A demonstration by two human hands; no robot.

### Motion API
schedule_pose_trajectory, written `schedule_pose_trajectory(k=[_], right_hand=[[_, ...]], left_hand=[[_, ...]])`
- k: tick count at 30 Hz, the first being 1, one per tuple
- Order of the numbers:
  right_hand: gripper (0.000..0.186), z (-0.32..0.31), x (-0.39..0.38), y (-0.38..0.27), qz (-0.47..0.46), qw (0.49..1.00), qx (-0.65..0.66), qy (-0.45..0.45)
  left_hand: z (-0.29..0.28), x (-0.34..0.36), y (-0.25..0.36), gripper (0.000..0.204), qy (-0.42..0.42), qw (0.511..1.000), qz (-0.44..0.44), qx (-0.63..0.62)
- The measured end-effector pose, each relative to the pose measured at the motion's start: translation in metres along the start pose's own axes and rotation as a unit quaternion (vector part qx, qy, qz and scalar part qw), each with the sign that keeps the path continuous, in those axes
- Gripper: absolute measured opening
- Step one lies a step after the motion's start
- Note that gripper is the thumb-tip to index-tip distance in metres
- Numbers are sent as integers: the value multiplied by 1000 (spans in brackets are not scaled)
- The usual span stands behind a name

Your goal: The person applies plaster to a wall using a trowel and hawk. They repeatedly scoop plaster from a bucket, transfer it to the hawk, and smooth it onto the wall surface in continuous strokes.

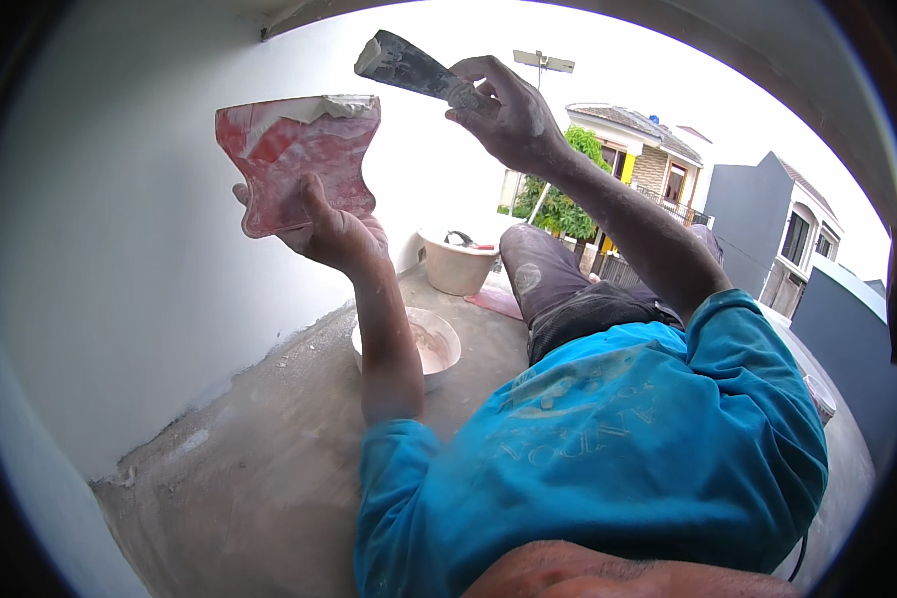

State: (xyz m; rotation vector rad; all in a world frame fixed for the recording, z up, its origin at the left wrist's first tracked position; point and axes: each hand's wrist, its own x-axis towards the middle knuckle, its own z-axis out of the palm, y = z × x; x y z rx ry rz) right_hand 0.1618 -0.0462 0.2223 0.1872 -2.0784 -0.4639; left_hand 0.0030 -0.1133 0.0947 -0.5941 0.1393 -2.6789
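My left hand grips a red plastic putty spreader by its narrow lower part, with the thumb across its face. Whitish putty clings along the spreader's wide top edge, and its face is smeared. Higher up and to the right, my right hand is closed around the handle end of a putty knife. The dark blade points left and carries pale putty at its tip. Blade and spreader are apart. Below my left forearm, partly hidden by it, a white bowl holds pinkish-white paste.
A white wall runs along the left, meeting the dusty concrete floor. Beyond the bowl stands a pale tub with tools in it, near my bent knee. A can sits at the right. Houses rise outside.
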Motion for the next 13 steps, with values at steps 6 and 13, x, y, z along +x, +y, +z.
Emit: schedule_pose_trajectory(k=[6,13], right_hand=[[38,30,-3,53,-27,993,4,112],[38,32,-12,49,-120,989,8,83]], left_hand=[[-11,10,5,57,-77,932,-277,-220],[-16,12,-7,52,-77,871,-387,-292]])
